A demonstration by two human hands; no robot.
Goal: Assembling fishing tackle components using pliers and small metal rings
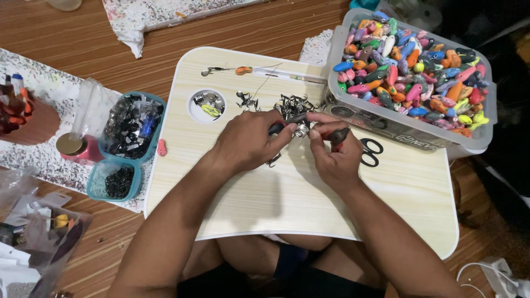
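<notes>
Item: lure assembly, in progress. I see the left hand clenched on dark pliers, the right hand pinching a small metal fitting and grasping a red-handled tool, mid-counter. Done, I judge: one rigged orange lure at the far edge. Left: the loose hooks and the full tub of painted lure bodies, far right corner.

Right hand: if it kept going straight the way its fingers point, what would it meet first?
The right hand points toward the left hand; it would first meet the small metal piece between them, probably.
</notes>
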